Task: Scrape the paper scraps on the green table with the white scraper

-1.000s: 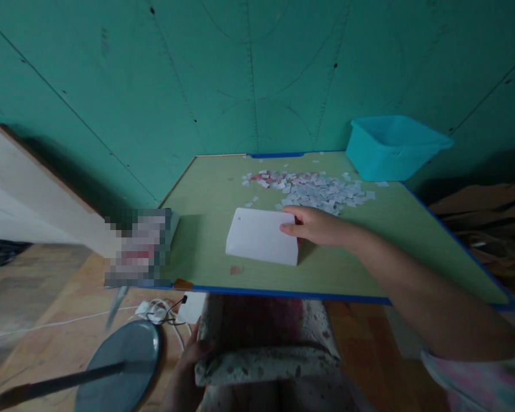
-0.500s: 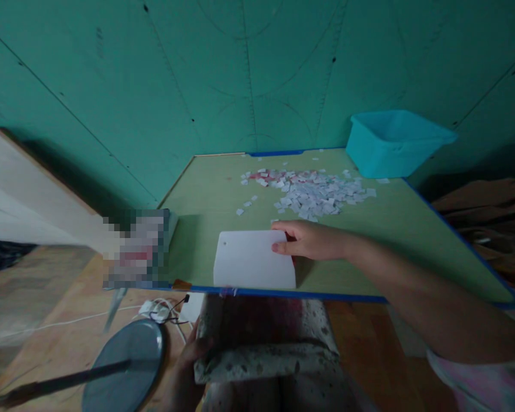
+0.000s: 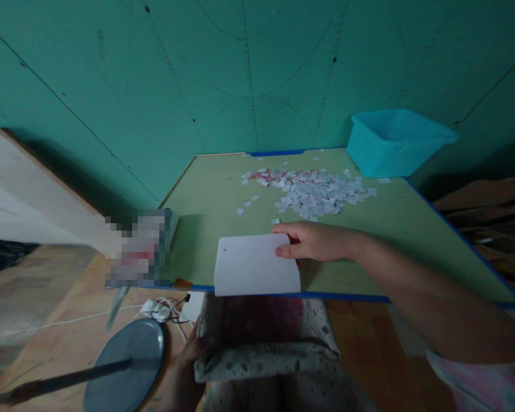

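My right hand (image 3: 309,241) grips the right end of a white scraper-like sheet (image 3: 255,266), its thumb on top and fingers behind. The sheet has rounded corners and a small hole at its upper left. Its lower edge reaches over the table's front rim. Below that rim, my left hand (image 3: 186,363) holds the left side of a pale spotted fabric piece (image 3: 268,361), whose dark reddish inside faces up; part of this hand is in shadow. A heap of small white paper pieces (image 3: 313,194), some reddish, lies on the table beyond my right hand.
The green table (image 3: 210,189) has blue-taped edges and stands against a green wall (image 3: 223,68). A turquoise bin (image 3: 384,154) sits at the back right corner. A blurred-out box-like object (image 3: 141,249) is at the left edge. Below left are a round grey base (image 3: 124,366) and cables (image 3: 163,312).
My right hand has drawn the white sheet slightly toward me and right, so its lower edge now passes over the table's front rim. My left hand and the paper heap look unchanged.
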{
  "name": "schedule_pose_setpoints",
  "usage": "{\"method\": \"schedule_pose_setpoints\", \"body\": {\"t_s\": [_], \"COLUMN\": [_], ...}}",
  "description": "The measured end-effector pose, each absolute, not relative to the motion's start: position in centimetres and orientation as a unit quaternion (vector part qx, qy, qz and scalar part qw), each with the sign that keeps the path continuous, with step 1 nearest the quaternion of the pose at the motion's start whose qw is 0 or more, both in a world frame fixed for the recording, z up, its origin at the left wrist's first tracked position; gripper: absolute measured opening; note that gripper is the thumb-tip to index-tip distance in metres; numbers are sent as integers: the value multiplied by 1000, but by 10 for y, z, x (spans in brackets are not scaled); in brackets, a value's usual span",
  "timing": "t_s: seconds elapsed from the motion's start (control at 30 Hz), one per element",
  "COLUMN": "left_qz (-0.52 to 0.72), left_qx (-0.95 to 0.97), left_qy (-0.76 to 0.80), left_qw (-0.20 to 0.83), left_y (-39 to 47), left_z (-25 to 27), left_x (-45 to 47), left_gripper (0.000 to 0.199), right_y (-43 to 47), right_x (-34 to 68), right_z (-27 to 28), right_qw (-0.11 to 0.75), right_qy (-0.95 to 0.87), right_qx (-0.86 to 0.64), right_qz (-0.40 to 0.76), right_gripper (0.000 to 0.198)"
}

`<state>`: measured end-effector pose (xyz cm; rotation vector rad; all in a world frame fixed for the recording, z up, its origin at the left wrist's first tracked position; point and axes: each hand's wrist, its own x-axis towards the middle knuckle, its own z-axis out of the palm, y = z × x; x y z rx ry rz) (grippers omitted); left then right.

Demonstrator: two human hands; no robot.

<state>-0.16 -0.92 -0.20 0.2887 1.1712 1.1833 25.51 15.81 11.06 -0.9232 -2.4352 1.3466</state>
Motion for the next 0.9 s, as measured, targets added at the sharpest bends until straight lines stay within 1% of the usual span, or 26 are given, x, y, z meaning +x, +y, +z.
{"method": "schedule_pose_setpoints", "body": {"t_s": [0.07,0.13,0.2,0.27,0.37,0.43,0.53,0.6,0.67,0.77,0.9], "left_qz": [522,517,518,529,529,519,489,473,468,464,464], "left_qx": [122,109,90,80,78,79,83,82,71,51,43], "left_qy": [523,533,554,579,591,595,612,619,609,587,575], "left_qw": [662,661,646,615,604,609,617,622,637,662,672], "left_y": [-8,-8,-8,-8,-5,-2,4,9,12,15,11], "left_z": [-1,-5,-16,-30,-49,-57,-64,-66,-66,-63,-58], "left_x": [-1,-3,-10,-17,-27,-33,-42,-47,-50,-50,-40], "left_gripper": [51,52,52,53,53,50,49,53,60,69,67], "right_y": [158,161,165,171,183,190,197,200,202,206,211], "right_x": [255,254,254,255,261,266,272,273,273,271,267], "right_z": [110,110,109,110,110,111,110,108,106,102,95], "right_qw": [121,164,237,325,433,475,489,475,464,454,425], "right_qy": [-817,-790,-748,-698,-632,-613,-618,-624,-623,-613,-617], "right_qx": [-316,-330,-356,-392,-461,-511,-560,-576,-580,-571,-564], "right_qz": [467,490,508,503,448,371,255,232,245,303,348], "right_gripper": [21,21,21,22,22,24,32,31,28,20,15]}}
